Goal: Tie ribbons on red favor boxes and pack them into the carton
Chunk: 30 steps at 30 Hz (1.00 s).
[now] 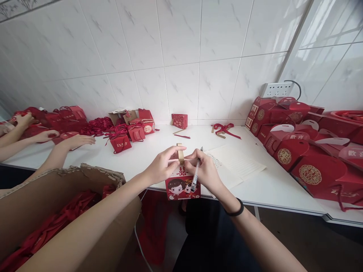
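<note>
"What writing sits in front of you?"
"Above the two cartoon faces on your small red box (183, 190) is a large red double-happiness character, partly covered by your fingers. Among the red boxes (310, 180) to your right, round gold emblems show, and one flap seems to read 歡喜. The handwriting on the paper (217, 161) beyond your right hand (203, 168) is too small to read."

"Where is your box, and which way does it point?"
"At the near edge of the white table (159, 175), between your forearms. Its cartoon side faces you, faces upright, the long side running left to right. The gold band (180, 155) stands upright above it. Your pen (196, 175) runs near to far, its tapered end pointing toward the wall."

"And your hands?"
"Your left hand (164, 163) pinches the band between thumb and forefinger. Your right fingers are curled around the pen, thumb and forefinger meeting beside the band. Both forearms angle inward; a black wristband (236, 209) circles your right wrist."
</note>
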Tool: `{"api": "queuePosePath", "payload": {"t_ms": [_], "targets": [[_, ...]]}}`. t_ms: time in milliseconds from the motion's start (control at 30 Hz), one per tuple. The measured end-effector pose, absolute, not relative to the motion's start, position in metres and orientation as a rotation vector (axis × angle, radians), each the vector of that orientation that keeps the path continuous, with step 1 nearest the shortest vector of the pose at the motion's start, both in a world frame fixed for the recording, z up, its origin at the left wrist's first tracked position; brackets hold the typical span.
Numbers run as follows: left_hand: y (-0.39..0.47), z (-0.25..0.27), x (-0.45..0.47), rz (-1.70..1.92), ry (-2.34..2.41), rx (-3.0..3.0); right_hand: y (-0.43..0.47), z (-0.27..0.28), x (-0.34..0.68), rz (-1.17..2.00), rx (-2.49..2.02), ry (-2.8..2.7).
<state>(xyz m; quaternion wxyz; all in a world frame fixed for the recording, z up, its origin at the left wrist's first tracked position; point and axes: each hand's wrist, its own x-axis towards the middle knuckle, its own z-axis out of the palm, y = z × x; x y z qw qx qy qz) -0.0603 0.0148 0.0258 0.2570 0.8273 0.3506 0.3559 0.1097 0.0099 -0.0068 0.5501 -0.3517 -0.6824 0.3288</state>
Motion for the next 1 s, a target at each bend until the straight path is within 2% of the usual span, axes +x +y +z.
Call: {"api": "queuePosePath", "payload": {"t_ms": [367,767,900,1000], "targets": [[0.020,0.020,-0.065,0.973,0.896,2.302,0.015,-0.008,0.111,1.049,-0.688,-1.561],[0.020,0.016,-0.064,0.948,0.928,2.304,0.014,-0.007,0.122,0.769,-0.733,-1.693],[0.021,0.024,-0.066,0.933,1.029,2.277,0.026,0.003,0.149,0.694,-0.740,-1.522],[0.022,0.039,-0.084,1.060,1.119,2.207,0.036,0.000,0.179,0.675,-0.924,-1.474]]}}
